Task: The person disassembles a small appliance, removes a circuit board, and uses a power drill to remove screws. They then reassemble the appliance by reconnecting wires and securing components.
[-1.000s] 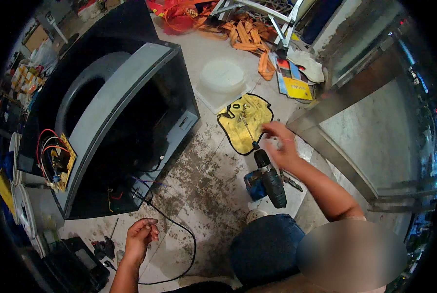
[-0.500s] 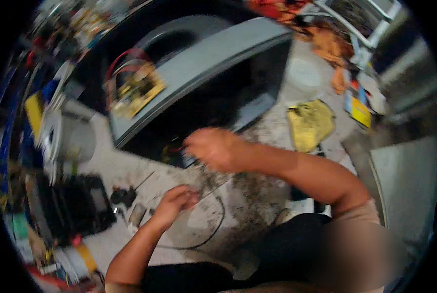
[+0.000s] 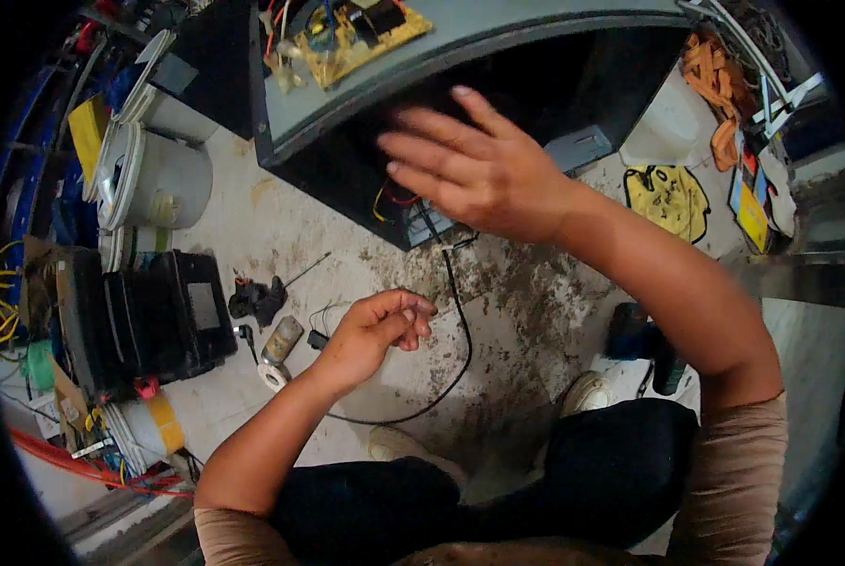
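A large dark box-shaped housing (image 3: 285, 156) with a grey top edge lies open toward me. My right hand (image 3: 498, 179) is raised before its opening, fingers spread, holding nothing visible. Below that hand, red and yellow wires (image 3: 381, 203) stick out of the dark interior, and a black cable (image 3: 468, 330) curves from there across the floor. A yellow circuit board (image 3: 366, 47) with parts and wires rests on the grey top. My left hand (image 3: 380, 330) hovers over the floor with fingers curled toward the thumb; whether anything small is between them is hidden.
On the left stand white buckets (image 3: 172, 184) and a black case (image 3: 191, 307). A screwdriver (image 3: 307, 269), a small cylinder (image 3: 282, 340) and a tape roll (image 3: 271, 377) lie nearby. A yellow glove (image 3: 668, 203) and a drill-like tool (image 3: 630, 330) lie right. Dark dirt (image 3: 526, 283) litters the floor.
My right hand has drawn up from the wires at the opening's lower edge, its fingers now spread. The left hand stays low, fingers curled. The whole view has shifted and sharpened.
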Demonstrator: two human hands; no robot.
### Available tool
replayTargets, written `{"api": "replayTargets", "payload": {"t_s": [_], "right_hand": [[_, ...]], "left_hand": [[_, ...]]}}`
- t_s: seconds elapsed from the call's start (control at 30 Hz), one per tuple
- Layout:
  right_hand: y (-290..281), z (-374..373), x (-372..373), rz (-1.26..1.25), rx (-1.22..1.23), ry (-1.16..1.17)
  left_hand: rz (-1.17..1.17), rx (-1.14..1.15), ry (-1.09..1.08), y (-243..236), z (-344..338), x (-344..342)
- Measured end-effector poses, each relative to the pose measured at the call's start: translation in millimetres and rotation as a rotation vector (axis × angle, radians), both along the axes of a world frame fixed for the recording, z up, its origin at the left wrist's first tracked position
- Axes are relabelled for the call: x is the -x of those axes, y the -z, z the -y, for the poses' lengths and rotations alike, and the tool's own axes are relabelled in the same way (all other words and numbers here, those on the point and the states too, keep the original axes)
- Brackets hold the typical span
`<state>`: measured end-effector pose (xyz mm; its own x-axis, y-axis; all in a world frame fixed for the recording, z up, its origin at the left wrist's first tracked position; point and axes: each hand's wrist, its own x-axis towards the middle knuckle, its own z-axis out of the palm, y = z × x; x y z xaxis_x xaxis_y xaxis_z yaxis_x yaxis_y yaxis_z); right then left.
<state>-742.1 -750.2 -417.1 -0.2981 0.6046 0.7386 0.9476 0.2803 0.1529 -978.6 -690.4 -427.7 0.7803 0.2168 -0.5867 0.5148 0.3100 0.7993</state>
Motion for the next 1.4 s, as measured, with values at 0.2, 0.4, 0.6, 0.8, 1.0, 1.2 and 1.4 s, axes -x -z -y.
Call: {"api": "replayTargets", "payload": {"t_s": [0.2,0.4,0.6,0.8,1.0,1.2,1.4], "right_hand": [[24,-15,-10,0.181,0.063,0.109],[9,-1,-44,0.413,0.220,0.073],[-20,5,-61,0.397,0.385,-0.124],[-34,0,-56,0.402,0.533,-0.127],[-13,-7,-55,0.497,0.468,0.010],[15,-15,-24,0.184,0.124,0.160],[9,-6,-23,0.146,0.272,0.181]], "left_hand": [[-0.015,-0.014,0.004,1,3,-1],[0.002,-0.014,0.005,1,5,0],[-0.014,-0.027,0.007,-3,6,4],[-0.035,-0.034,0.020,-6,-2,15],[-0.011,0.013,-0.017,-7,-8,23],[0.069,-0.086,-0.204,-62,-25,3],[0.384,-0.602,-0.378,-148,-47,-33]]}}
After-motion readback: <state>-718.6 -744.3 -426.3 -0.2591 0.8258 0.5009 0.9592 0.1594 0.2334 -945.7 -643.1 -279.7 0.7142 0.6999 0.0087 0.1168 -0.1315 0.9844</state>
